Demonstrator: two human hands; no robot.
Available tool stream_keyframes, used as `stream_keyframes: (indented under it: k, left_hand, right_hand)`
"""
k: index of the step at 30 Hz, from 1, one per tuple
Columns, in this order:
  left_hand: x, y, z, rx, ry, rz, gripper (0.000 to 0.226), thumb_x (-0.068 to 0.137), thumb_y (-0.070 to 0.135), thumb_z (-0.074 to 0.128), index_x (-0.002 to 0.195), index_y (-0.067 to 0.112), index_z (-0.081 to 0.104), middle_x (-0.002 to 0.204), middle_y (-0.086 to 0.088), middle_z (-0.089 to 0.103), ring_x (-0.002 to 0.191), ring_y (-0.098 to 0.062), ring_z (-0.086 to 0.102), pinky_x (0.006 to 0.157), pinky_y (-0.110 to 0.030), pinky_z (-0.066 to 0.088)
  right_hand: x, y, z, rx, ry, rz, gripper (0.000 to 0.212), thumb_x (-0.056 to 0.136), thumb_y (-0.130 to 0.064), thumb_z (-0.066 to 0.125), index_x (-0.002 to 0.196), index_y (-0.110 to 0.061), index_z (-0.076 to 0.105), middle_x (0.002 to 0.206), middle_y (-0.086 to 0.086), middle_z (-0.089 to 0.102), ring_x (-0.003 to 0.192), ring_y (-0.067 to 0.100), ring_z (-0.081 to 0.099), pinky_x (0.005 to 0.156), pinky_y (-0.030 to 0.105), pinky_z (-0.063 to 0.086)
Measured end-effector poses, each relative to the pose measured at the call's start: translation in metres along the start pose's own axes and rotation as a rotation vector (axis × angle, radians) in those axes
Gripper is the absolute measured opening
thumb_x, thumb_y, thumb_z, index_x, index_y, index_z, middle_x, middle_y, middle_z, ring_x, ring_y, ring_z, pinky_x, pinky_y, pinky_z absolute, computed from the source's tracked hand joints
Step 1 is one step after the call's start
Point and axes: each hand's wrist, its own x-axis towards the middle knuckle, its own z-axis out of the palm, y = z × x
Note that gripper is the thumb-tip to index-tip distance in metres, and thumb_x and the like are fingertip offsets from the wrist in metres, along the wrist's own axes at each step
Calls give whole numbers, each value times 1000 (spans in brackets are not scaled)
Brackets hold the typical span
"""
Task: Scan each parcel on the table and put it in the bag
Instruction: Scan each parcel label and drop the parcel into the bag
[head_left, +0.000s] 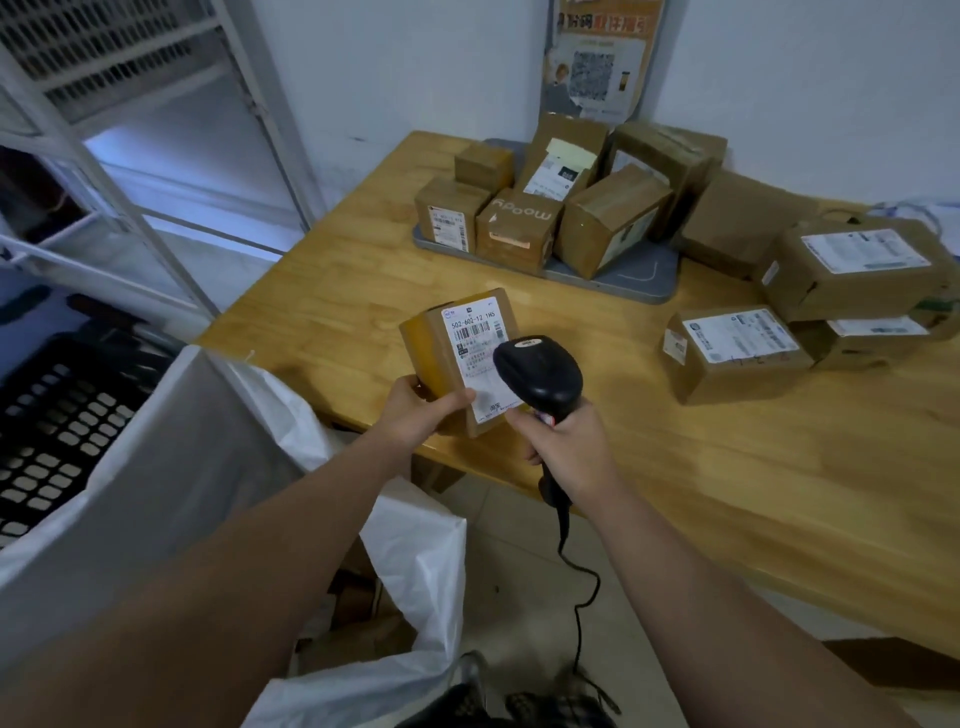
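My left hand (415, 408) grips a small brown parcel (441, 353) by its lower end, its white label facing up, above the near corner of the wooden table (727, 467). My right hand (566, 447) holds a black barcode scanner (540, 374) by the handle, its head right over the label's lower right part. A white bag (415, 561) hangs open below the table edge, with brown parcels inside. Several more parcels (613, 218) stand at the back of the table.
A grey tray (623, 283) carries the back group of boxes. Three labelled boxes (737, 353) lie at the right. The scanner cable (579, 613) hangs to the floor. A black crate (57, 421) and a white metal rack (130, 156) stand at the left.
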Motion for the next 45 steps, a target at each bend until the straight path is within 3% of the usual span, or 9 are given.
stream_keyframes:
  k: [4,6,16,20,26,32,37,41,45]
  left_hand:
    - [-26,-17,-35,-8,173,73,75,74,33,81,135,14,40,123,3,55,109,-15,57,83,-24,52]
    - [-44,-31,-53,12,269,112,57,78,25,79,123,17,46,111,6,58,100,-7,59,73,-14,51]
    - [-100,-112,-127,172,633,83,71,78,6,77,130,13,30,111,6,43,98,-4,49,70,-11,44]
    - [-101,-143,-165,307,709,-73,98,50,53,88,127,19,38,122,-2,47,114,-19,53,87,-40,56]
    - [-90,-165,-196,713,551,-305,101,67,52,80,139,7,26,132,-11,33,126,-31,37,102,-46,42]
    - [-62,-172,-203,935,168,-536,111,72,72,64,148,6,18,145,-16,27,133,-36,33,104,-46,39]
    - [-37,-161,-191,941,124,-496,102,76,74,55,147,6,26,145,-17,30,132,-36,35,103,-44,36]
    - [-15,-152,-194,947,243,-407,92,80,70,54,142,6,31,141,-17,38,128,-35,40,103,-45,38]
    - [-6,-153,-189,976,132,-308,96,88,60,54,152,6,8,149,-21,24,136,-38,29,107,-47,32]
  right_hand:
    - [1,16,14,103,-76,-84,31,82,-7,75,69,-27,55,53,-22,57,56,-3,56,58,10,42]
    - [3,32,23,80,-92,-85,30,79,-14,78,71,-25,52,52,-20,53,54,-1,51,57,12,41]
    - [8,90,142,-425,-461,109,44,71,-38,83,102,-14,64,87,-2,67,86,15,65,70,29,52]
    - [-5,103,190,-641,-331,111,66,67,-53,81,117,-17,55,106,0,65,98,22,64,76,33,53]
    - [-12,119,219,-809,-240,222,38,90,-16,59,127,-16,48,105,7,66,94,28,63,75,36,51]
    - [-15,108,184,-423,156,91,42,82,-7,64,123,-12,56,78,1,63,75,28,61,64,40,52]
    - [-15,77,184,-384,157,-42,22,80,-2,63,85,-20,52,61,-8,50,60,20,51,58,29,39]
    - [-4,68,177,-450,194,7,24,80,-2,60,102,-10,56,62,-5,49,63,25,52,57,29,38]
    - [0,68,177,-485,205,10,25,80,-1,59,105,-7,56,62,-7,48,63,25,52,57,27,36]
